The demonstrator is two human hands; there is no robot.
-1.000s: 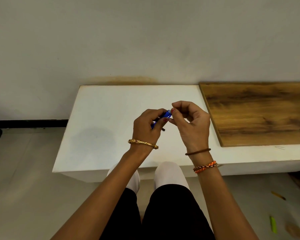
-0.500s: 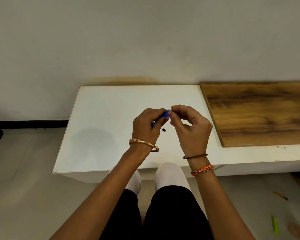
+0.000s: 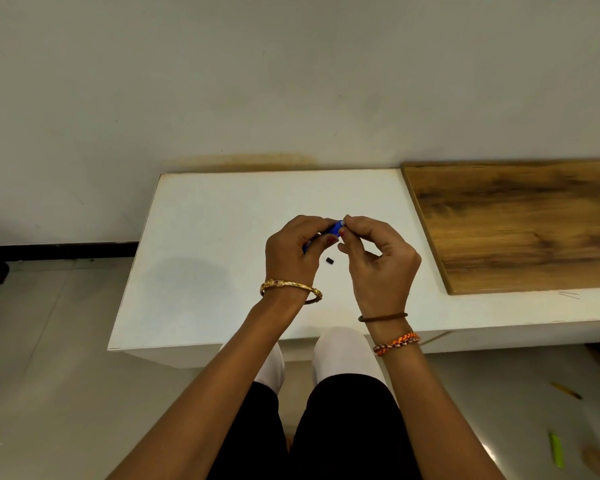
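Observation:
Above the white table, my left hand grips a small blue pen-like object, most of it hidden inside the curled fingers. My right hand pinches the blue object's upper right end with thumb and fingertips. A tiny black piece lies on the table just below and between the two hands, touching neither.
A wooden board lies on the table to the right. A wall stands right behind the table. My knees sit at the table's front edge. On the floor at the right lie a yellow pencil and a green stick.
Both hands have dropped slightly toward the table. The tiny black piece, which hung under the left hand a second ago, now lies free on the table.

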